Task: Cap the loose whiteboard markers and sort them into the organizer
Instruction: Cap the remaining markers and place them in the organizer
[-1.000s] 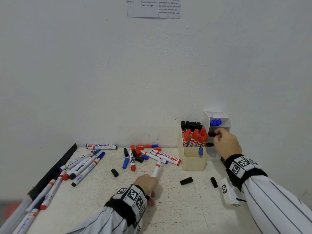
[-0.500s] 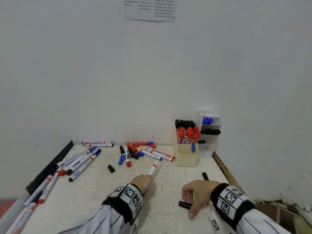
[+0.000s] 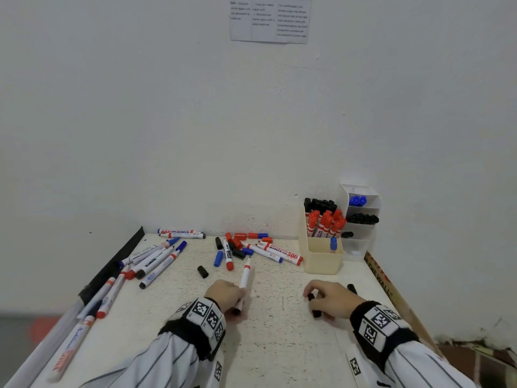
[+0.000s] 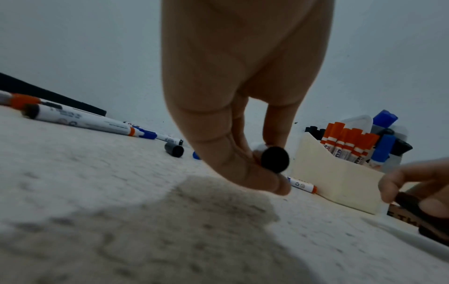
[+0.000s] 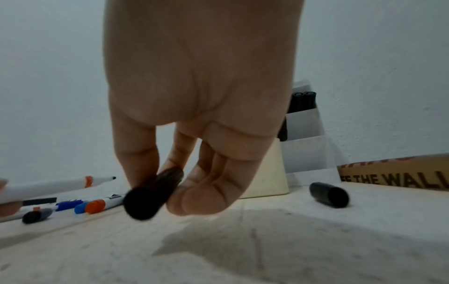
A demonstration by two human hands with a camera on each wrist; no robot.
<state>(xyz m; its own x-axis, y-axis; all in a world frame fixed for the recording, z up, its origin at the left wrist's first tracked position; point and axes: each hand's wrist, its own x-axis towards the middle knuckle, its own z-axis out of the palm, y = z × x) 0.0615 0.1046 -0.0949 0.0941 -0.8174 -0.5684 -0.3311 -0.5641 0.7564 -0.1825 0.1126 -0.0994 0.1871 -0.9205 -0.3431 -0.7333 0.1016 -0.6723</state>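
Step in hand, as judged: capping the marker (image 3: 244, 278). To do it well, the cap's open end should face the tip, both parts should line up on one axis, and the push should run straight until the cap seats; a skewed push risks smearing ink on the cap rim. The marker has a red band near its tip and a black tail plug, so the cap colour deserves a check before joining.

Left hand (image 3: 226, 296): grasps the marker near its tail, tip pointing toward the worktop's (image 3: 279, 340) far edge, tail lifted just off the surface.

Right hand (image 3: 330, 299): pinches a black cap (image 5: 153, 194) between thumb and fingers, just above the worktop, nearer the right edge. Hands are apart; cap and tip do not yet meet.

Organizer (image 3: 321, 257): stands at the far right corner, beyond the right hand, with red, black and blue markers inside.
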